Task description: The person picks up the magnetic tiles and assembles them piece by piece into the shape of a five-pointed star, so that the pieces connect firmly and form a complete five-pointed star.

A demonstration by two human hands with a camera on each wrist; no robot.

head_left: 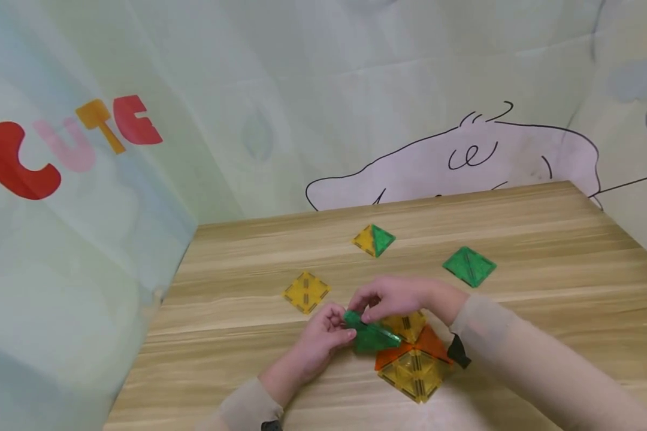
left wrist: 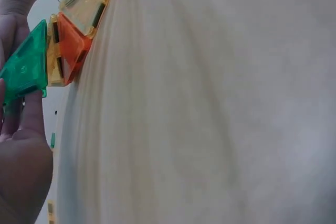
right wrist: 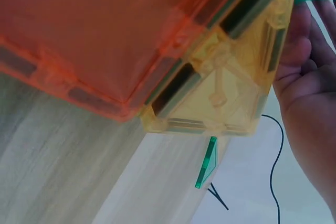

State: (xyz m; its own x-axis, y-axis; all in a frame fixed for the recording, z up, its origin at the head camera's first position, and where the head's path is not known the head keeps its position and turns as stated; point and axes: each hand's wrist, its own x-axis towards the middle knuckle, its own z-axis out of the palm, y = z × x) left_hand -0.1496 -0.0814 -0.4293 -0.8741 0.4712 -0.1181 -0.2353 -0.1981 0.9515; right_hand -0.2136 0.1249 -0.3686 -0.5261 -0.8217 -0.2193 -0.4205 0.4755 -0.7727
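Note:
Both my hands are on a green translucent triangular magnetic tile (head_left: pixel 376 340), tilted above the table beside a cluster of joined tiles. My left hand (head_left: pixel 319 336) pinches its left end, thumb on the near face. From above, my right hand (head_left: pixel 392 296) grips its upper edge with thumb and fingers. In the left wrist view the green tile (left wrist: pixel 29 64) rises from the left fingers. The cluster joins yellow tiles (head_left: pixel 420 376) with orange tiles (head_left: pixel 433 343); the right hand and wrist cover part of its far side. The right wrist view shows an orange tile (right wrist: pixel 105 35) against a yellow tile (right wrist: pixel 218 90).
A yellow pair of tiles (head_left: pixel 306 292) lies flat left of the hands. Farther back is a yellow and green pair (head_left: pixel 374 240), and a green pair (head_left: pixel 469 266) lies to the right. The wooden table (head_left: pixel 237 263) ends at a printed cloth backdrop (head_left: pixel 259 108).

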